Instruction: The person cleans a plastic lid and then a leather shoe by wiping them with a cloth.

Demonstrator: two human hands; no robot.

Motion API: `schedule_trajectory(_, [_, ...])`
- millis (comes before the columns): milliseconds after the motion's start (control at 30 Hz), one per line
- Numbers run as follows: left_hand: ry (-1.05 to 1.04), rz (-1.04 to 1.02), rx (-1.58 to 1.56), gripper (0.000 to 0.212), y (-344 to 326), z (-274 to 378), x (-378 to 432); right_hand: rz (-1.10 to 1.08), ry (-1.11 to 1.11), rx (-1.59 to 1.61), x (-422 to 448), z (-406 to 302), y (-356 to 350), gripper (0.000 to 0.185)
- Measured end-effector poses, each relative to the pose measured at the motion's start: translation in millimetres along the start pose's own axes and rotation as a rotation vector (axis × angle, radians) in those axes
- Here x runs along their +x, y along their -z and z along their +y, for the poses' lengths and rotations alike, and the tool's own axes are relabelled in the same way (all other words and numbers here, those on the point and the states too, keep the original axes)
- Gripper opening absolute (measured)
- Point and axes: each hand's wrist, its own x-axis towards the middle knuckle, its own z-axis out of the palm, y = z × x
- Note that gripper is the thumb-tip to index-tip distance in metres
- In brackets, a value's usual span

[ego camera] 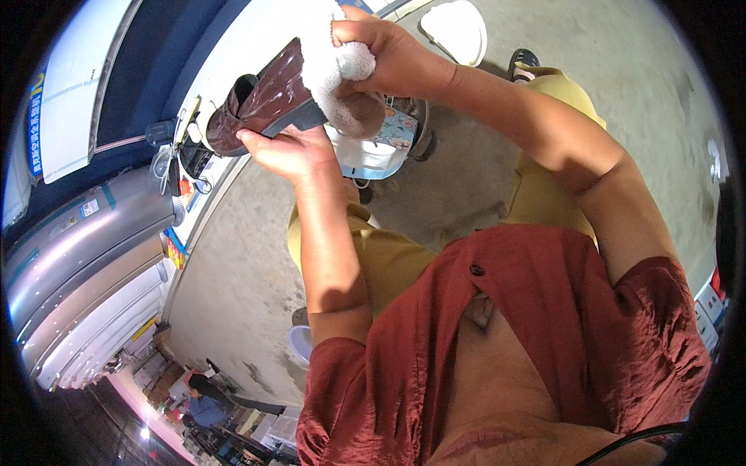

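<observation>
A brown leather shoe (284, 73) with a dark sole is held up, tilted, in front of me. White streaks mark its upper. My left hand (294, 148) supports it from below, palm up, with the thumb against its side. A white terry cloth (326, 76) is bunched in my right hand (396, 55) and lies against the shoe's right end, hiding that part. Below the cloth, a light-blue patterned item (399, 131) shows between my knees; what it is I cannot tell.
Cables and small items (183, 154) lie along a white ledge on the left. Silver appliances (99, 204) line that side. A white stool or lid (457, 29) stands on the concrete floor (629, 110) ahead. Another person (207, 405) is far back at lower left, near boxes.
</observation>
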Motion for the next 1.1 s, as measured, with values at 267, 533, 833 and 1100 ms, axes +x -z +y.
schedule_trajectory(267, [0.541, -0.133, -0.515, 0.037, 25, 2, 12, -0.059, 0.052, -0.215, 10, 4, 12, 0.024])
schedule_trajectory(533, [0.382, 0.005, -0.35, 0.036, 20, 5, 22, 0.078, -0.079, 0.104, 1, -28, 16, 0.03])
schedule_trajectory(833, [-0.084, -0.564, 1.063, 0.04, 14, -1, 12, -0.211, 0.154, 0.105, 2, -27, -11, 0.037])
schedule_trajectory(1100, [0.455, -0.627, -0.458, 0.047, 21, -2, 6, 0.169, -0.341, 0.334, 14, -14, 8, 0.03])
